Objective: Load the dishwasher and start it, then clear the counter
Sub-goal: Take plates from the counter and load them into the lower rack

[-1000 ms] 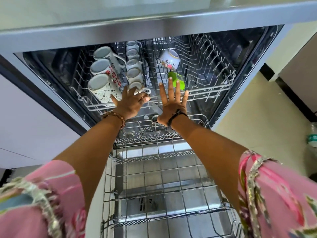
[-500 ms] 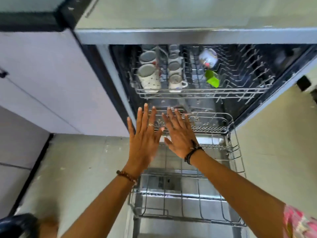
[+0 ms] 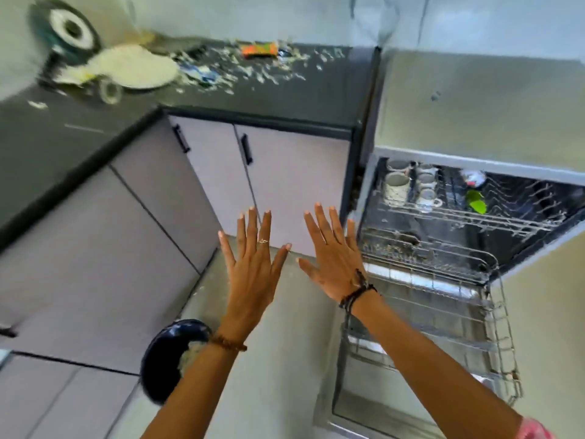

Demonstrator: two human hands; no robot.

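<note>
Swinging off the dishwasher (image 3: 459,248): a second ago both hands were in at the upper rack, now the view has panned left and the appliance sits at 3 o'clock while the dark counter (image 3: 285,90) has come into frame at 11 to 12 o'clock. Left hand (image 3: 253,270) and right hand (image 3: 332,258) both raised mid-frame, fingers spread flat, holding nothing, apart from each other and touching no object. Judgement: the cups are placed and the person is turning to fetch more dishes; loading is only partly done. Upper rack (image 3: 474,217), thin wire with upright tines, holds glazed white mugs (image 3: 397,188) at its left end and a bright green plastic piece (image 3: 476,202) toward the middle. Lower rack (image 3: 443,327) is pulled out over the open door, wire grid, looks bare. Dishes waiting on the counter: a broad pale plate (image 3: 133,68) at 11 o'clock, a small glass (image 3: 109,90) just beside it, a round dark-rimmed item (image 3: 68,30) behind, too blurred to identify. Pale scraps (image 3: 253,68) litter the counter's matte surface, with an orange-green sponge-like block (image 3: 259,49) at 12 o'clock. A dark glossy bowl (image 3: 167,359) with whitish residue sits low at 7 o'clock, partly behind the left forearm. Cabinet fronts (image 3: 285,185) smooth grey-lilac with black bar handles.
</note>
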